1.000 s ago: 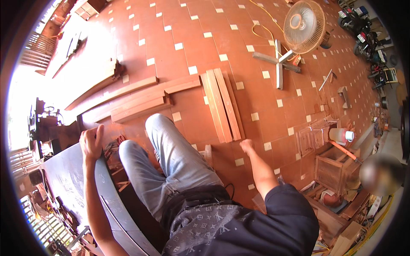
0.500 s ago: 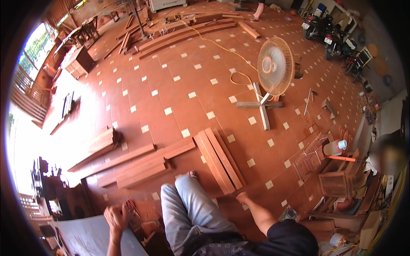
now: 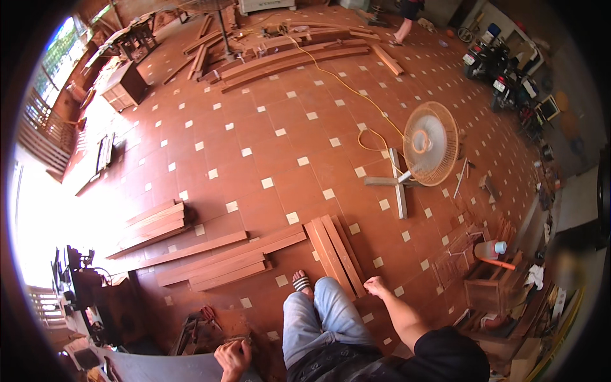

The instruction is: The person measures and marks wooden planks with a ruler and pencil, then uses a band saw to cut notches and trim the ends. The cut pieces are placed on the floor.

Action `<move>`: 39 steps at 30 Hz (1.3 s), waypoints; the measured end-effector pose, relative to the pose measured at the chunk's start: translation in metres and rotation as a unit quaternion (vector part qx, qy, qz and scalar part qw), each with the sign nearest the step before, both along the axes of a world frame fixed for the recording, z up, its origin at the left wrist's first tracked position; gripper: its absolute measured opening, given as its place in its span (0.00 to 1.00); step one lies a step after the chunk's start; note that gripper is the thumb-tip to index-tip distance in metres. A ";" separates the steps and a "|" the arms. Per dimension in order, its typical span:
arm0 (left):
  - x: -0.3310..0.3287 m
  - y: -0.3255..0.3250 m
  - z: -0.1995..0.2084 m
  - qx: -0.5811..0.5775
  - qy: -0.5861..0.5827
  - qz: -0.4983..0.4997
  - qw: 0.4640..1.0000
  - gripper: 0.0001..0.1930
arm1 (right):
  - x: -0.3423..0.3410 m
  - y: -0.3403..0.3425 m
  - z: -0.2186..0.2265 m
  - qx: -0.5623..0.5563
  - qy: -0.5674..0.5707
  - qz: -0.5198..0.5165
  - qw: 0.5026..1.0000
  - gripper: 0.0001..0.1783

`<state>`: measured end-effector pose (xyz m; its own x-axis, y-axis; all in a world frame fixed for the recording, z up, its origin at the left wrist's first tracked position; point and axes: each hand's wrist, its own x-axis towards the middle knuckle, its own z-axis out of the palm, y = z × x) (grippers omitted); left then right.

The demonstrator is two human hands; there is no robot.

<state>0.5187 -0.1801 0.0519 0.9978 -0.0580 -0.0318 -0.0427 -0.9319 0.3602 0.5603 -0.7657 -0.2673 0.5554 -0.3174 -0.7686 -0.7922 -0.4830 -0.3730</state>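
Note:
My left hand (image 3: 233, 358) hangs low at the near edge, fingers curled with nothing visible in them, close to the edge of a grey sheet-topped surface (image 3: 159, 365). In front of me on the right, my right hand (image 3: 375, 286) is loosely closed and empty, in the air beside the near end of a group of long wooden boards (image 3: 332, 251). More reddish boards (image 3: 223, 267) lie on the tiled floor ahead and to the left. One sandalled foot (image 3: 301, 281) shows beyond my knees.
A fan (image 3: 431, 143) stands on a crossed base, with a yellow cord (image 3: 344, 79) trailing away. A dark machine (image 3: 89, 286) is at left. Cabinet parts and a bottle (image 3: 490, 249) crowd the right. Motorbikes (image 3: 484, 60), timber (image 3: 299, 60) and another person's leg (image 3: 403, 30) are farther off.
My body and view have shifted, with a sandalled foot now showing ahead of my knees. My left hand has moved right and nearer along the grey surface. The right hand stays low, clear of the boards.

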 end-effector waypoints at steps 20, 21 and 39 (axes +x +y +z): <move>-0.013 -0.004 -0.044 0.097 -0.215 -0.006 0.972 0.13 | 0.168 -0.075 0.170 -0.130 -0.034 0.032 0.990 0.22; -0.003 -0.015 -0.022 0.099 -0.180 0.027 0.978 0.14 | 0.177 -0.066 0.174 -0.123 -0.014 0.012 0.992 0.22; 0.579 -0.217 0.003 -0.021 0.315 0.187 0.930 0.15 | 0.640 -0.143 0.076 0.077 -0.011 -0.015 0.997 0.14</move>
<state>1.0978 -0.3975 0.0547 0.7325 0.2748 -0.6229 0.5131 -0.8241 0.2398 1.2005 -0.9084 -0.1917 0.5638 -0.2142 -0.7977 -0.7969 -0.3949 -0.4572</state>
